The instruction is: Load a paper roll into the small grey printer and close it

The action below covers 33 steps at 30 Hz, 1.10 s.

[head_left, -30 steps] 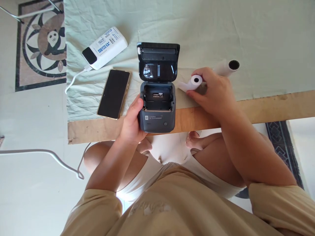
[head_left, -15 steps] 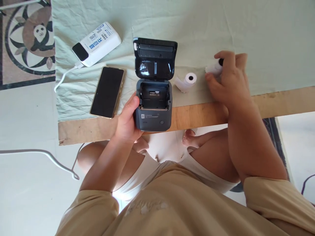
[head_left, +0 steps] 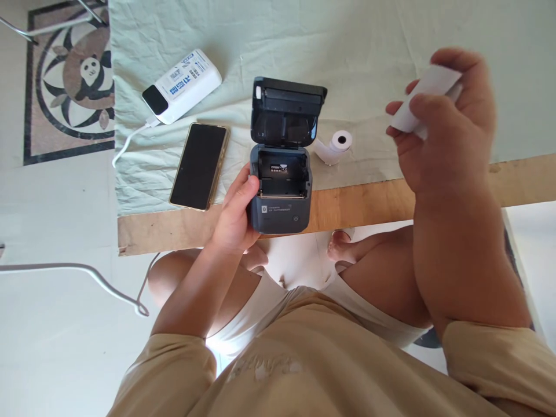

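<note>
My left hand [head_left: 238, 211] grips the left side of a dark grey label printer [head_left: 281, 215] at the table's front edge. The printer's lid [head_left: 286, 110] stands up, and its paper bay shows no roll inside. Over to the right, my right hand [head_left: 452, 121] is raised above the cloth, thumb and fingers closed on a white paper roll [head_left: 423, 101]. Part of that roll is hidden by the fingers. A second paper roll [head_left: 339, 145] with a black core lies beside the printer, its loose end trailing left.
A black-screened phone [head_left: 200, 166] lies left of the printer. Behind it is a white power bank [head_left: 185, 84] with a white cable [head_left: 130, 136] plugged in. Green cloth [head_left: 369, 46] covers the table, leaving a wooden front edge [head_left: 356, 200]. Another cable [head_left: 87, 269] hangs at the left.
My right hand has lifted the paper roll off the cloth, moved it right and turned it. The printer stays in my left hand; the whole view has shifted slightly.
</note>
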Tool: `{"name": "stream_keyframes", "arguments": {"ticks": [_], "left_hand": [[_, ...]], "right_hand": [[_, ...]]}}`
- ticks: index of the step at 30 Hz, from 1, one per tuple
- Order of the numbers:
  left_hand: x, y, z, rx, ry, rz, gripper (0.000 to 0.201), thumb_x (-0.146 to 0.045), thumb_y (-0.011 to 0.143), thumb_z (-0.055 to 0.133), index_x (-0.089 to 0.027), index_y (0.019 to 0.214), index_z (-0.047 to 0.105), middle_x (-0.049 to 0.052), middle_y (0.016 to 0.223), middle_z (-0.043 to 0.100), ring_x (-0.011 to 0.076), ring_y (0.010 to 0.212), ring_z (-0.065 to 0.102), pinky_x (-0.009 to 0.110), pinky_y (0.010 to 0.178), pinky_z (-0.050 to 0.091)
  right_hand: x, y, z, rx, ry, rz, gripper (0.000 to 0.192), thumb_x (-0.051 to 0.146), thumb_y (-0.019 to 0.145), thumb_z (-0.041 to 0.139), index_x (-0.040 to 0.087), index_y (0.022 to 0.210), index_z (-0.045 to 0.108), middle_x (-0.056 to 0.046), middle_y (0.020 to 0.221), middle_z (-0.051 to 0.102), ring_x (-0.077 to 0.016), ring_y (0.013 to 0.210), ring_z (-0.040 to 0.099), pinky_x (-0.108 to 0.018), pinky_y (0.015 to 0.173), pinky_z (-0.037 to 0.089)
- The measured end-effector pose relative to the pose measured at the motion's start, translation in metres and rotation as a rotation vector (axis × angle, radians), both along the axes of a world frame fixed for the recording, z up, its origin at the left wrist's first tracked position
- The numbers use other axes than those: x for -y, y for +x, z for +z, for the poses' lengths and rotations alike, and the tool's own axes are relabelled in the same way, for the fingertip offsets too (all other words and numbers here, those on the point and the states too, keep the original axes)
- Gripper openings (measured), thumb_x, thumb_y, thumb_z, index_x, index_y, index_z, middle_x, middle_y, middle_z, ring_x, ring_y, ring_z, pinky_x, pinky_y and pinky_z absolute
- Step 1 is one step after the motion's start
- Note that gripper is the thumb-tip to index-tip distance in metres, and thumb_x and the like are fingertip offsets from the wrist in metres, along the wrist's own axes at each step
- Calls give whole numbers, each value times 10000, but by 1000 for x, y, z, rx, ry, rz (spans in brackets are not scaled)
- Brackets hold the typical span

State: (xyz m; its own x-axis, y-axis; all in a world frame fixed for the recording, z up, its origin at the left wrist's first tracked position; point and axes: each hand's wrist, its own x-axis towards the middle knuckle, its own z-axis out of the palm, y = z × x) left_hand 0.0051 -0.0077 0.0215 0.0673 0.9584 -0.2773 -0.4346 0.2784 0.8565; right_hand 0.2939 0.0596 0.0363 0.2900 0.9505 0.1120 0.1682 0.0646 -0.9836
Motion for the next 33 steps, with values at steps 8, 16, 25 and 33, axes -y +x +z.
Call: {"name": "stream_keyframes", "arguments": {"ticks": [8, 16, 25, 33], "left_hand": [[2, -2, -8, 35, 104, -45, 346, -563, 972, 848, -270, 1153, 818, 43, 1198, 869, 325, 1400, 768, 391, 1066, 691], [6, -4, -7, 1, 93, -28, 371, -575, 970, 851, -261, 1163, 806, 6, 1009, 843, 236, 1128, 834, 271, 780, 651], [6, -1, -4, 12, 52, -18, 429, -583, 918, 901, -252, 1158, 770, 54, 1312, 833, 366, 1487, 704, 393, 1064, 677], [7, -1, -4, 27, 99, -29, 399, -573, 945, 879, -257, 1168, 779, 31, 1229, 836, 319, 1492, 687, 325, 943, 660]], "right_hand": [[54, -92, 29, 689, 502, 426, 457, 169, 953, 601, 339, 1377, 615, -19, 1314, 793, -226, 1083, 788, -410, 924, 680], [39, -98, 15, 918, 209, 422, 258, 162, 911, 641, 313, 1121, 632, -36, 1163, 843, -279, 960, 778, -470, 861, 649], [38, -97, 11, 799, 346, 475, 160, 188, 958, 635, 318, 872, 669, 3, 1049, 837, -249, 958, 783, -450, 828, 655], [63, -101, 26, 785, 554, 467, 194, 182, 937, 595, 294, 783, 636, -3, 829, 746, -235, 789, 689, -429, 733, 556]]}}
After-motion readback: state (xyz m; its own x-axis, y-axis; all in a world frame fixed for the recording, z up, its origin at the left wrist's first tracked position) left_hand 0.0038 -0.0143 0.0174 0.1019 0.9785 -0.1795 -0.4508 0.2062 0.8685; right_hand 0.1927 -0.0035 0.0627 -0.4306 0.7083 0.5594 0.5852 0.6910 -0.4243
